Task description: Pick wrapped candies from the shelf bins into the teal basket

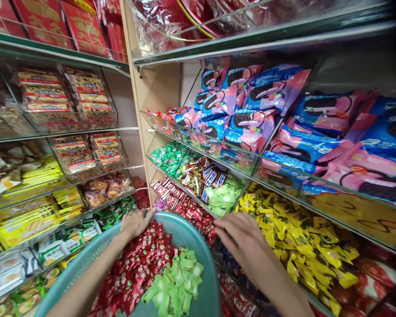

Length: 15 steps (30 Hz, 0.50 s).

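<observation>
A large teal plastic basket (pixel 208 259) holds small red-wrapped sweets (pixel 141 255) and a heap of light green sachet-like packets (pixel 176 281). My left hand (pixel 135 225) grips the basket's far rim, its fingertips partly hidden over the edge. To the right, just outside the basket, my right hand (pixel 242 237) reaches toward the shelf bins with fingers apart and nothing visible in them. Beyond its fingertips lies a bin of red-wrapped sweets (pixel 193 211). Above that bin are more light green packets (pixel 222 198) beside Snickers bars (pixel 211 180).
Yellow-wrapped sweets (pixel 290 233) fill a bin right of my right hand. Blue and pink cookie packs (pixel 254 119) sit on the shelf above, behind a clear front panel (pixel 218 147). A wooden upright (pixel 135 88) divides this rack from the left shelves with packaged snacks (pixel 46 94).
</observation>
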Tool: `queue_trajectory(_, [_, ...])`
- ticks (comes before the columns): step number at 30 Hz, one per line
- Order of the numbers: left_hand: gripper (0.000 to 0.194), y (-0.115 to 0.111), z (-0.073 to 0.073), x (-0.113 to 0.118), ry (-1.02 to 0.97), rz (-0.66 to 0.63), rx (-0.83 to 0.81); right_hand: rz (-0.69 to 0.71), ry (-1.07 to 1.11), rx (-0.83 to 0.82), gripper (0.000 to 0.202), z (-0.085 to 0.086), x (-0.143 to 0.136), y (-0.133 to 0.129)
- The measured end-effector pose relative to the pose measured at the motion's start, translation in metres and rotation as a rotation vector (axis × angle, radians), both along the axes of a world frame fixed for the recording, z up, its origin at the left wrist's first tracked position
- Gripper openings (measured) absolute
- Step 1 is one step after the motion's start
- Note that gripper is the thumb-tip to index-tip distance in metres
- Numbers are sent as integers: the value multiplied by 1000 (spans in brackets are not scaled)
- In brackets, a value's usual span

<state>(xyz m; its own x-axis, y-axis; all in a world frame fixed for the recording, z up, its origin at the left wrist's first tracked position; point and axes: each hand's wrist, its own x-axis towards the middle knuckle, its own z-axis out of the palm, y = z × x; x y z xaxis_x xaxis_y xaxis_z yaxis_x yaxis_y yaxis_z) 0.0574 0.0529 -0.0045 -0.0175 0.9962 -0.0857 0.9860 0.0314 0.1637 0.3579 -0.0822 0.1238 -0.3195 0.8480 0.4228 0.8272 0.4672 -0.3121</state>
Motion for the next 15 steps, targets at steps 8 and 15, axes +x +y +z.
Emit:
queue_trajectory(8, [75, 3, 0, -7, -23, -6, -4, -220, -326, 256, 18, 4, -5, 55])
queue_trajectory(15, [76, -2, 4, -14, -31, 6, -30, -270, -351, 217, 20, -15, -9, 63])
